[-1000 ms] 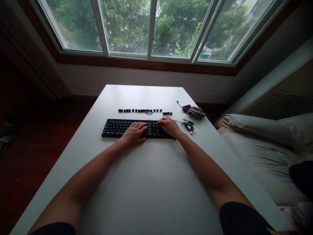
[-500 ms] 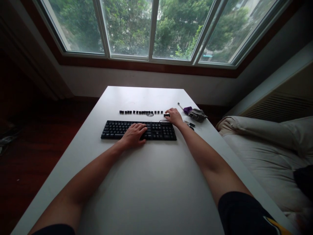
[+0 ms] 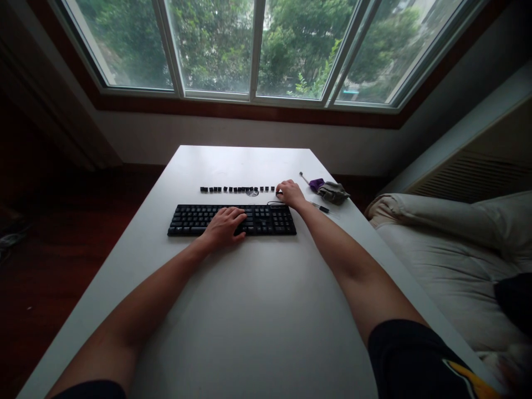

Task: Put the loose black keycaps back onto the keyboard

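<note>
A black keyboard (image 3: 270,220) lies on the white table. My left hand (image 3: 224,224) rests over its middle, fingers stretched out and holding nothing. Behind the keyboard, black keycaps (image 3: 216,189) stand in a row across the table. At the row's right end is my right hand (image 3: 290,193), fingers bent down and pinched on a small black keycap (image 3: 278,193) that they mostly cover. A round, shiny disc-like thing (image 3: 252,193) lies against the front of the row.
To the right lie a grey cloth (image 3: 333,192), a purple cloth (image 3: 316,184), a thin brush-like stick (image 3: 303,177) and a small dark-ended tool (image 3: 322,209). A beige sofa (image 3: 432,249) stands past the table's right edge. A window (image 3: 253,50) is behind.
My right hand has shifted slightly left toward the row and now covers more of the black piece under its fingers. The left hand stays on the keyboard. The view has moved a little.
</note>
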`<state>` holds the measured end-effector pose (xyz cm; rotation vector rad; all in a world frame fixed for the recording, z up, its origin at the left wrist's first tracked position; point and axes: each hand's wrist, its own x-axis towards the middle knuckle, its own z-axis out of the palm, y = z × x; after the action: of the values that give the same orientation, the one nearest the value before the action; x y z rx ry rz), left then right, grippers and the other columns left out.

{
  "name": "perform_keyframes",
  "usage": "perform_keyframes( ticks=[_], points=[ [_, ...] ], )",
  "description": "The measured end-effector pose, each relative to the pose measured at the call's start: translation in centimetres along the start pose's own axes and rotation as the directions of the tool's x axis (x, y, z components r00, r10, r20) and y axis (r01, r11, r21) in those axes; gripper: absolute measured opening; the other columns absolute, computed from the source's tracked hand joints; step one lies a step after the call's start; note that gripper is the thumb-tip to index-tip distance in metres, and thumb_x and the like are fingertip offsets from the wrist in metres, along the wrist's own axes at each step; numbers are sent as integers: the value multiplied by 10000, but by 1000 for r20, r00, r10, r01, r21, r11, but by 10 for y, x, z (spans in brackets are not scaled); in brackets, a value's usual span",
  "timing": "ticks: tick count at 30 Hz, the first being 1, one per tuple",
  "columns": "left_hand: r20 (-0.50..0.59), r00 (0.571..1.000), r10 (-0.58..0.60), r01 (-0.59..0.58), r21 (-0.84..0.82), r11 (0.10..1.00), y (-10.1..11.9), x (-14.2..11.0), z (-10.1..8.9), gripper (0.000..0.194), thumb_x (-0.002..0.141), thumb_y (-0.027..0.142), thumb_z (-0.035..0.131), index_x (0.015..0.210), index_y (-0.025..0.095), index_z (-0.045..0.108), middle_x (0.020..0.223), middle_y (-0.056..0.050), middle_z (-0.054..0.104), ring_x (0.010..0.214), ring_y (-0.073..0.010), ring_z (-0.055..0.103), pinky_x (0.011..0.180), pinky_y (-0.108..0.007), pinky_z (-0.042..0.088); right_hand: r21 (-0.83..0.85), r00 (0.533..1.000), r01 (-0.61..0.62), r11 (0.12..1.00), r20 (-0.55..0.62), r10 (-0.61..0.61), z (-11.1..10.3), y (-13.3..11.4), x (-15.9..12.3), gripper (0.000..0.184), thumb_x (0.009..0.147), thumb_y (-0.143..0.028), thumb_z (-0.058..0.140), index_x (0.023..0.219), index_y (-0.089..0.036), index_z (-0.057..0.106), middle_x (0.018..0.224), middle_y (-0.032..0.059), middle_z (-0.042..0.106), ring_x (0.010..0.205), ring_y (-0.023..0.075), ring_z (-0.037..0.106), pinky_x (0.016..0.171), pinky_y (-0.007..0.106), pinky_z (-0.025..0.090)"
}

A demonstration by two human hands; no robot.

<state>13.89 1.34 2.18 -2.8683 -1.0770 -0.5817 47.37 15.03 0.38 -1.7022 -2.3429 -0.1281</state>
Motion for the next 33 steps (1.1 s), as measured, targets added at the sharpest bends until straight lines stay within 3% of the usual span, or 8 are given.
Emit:
perform_keyframes(
  ticks=[3, 7, 14, 20, 33],
  points=[
    [1, 1000, 3, -3, 8, 1000, 1, 1, -1, 487, 843, 395, 659, 1292, 220, 585, 1370, -109, 575, 1278, -316, 499, 1088, -499, 400, 64, 997, 16, 998, -70, -11, -6, -4, -5, 165, 866, -189, 650, 1010, -187, 729, 1087, 120, 699, 1142, 310, 525, 984, 461, 425],
    [2, 1000, -4, 4, 4, 1000, 1, 3, -3, 426, 843, 390, 655, 1233, 226, 605, 1292, -102, 606, 1231, -310, 527, 1061, -486, 423, 279, 983, 53, 959, -183, -1, -16, -16, -26, 147, 888, -209, 643, 1007, -208, 729, 997, 72, 725, 992, 259, 609, 921, 414, 476],
    [-7, 1000, -7, 7, -3, 1000, 1, 4, -2, 408, 833, 376, 655, 1209, 223, 614, 1267, -109, 606, 1212, -314, 522, 1043, -496, 437, 509, 984, 158, 846, -156, -90, -26, -39, -78, 168, 904, -293, 648, 1033, -229, 735, 983, 45, 714, 884, 204, 638, 799, 345, 515],
    [-8, 1000, -15, 15, -3, 1000, 2, 3, -1, 424, 831, 375, 652, 1226, 225, 613, 1281, -111, 600, 1218, -315, 518, 1049, -501, 433, 447, 988, 141, 883, -119, -98, -22, -43, -85, 152, 890, -256, 656, 1004, -221, 751, 1007, 62, 698, 967, 223, 617, 898, 374, 493],
    [-4, 1000, -23, 23, 3, 1000, 3, 3, 0, 425, 846, 389, 644, 1239, 232, 610, 1300, -107, 589, 1239, -315, 511, 1069, -503, 424, 201, 990, 144, 969, -37, -139, -32, -64, -81, 149, 928, -210, 623, 1020, -199, 739, 1023, 92, 670, 1019, 247, 571, 915, 377, 467]
  ],
)
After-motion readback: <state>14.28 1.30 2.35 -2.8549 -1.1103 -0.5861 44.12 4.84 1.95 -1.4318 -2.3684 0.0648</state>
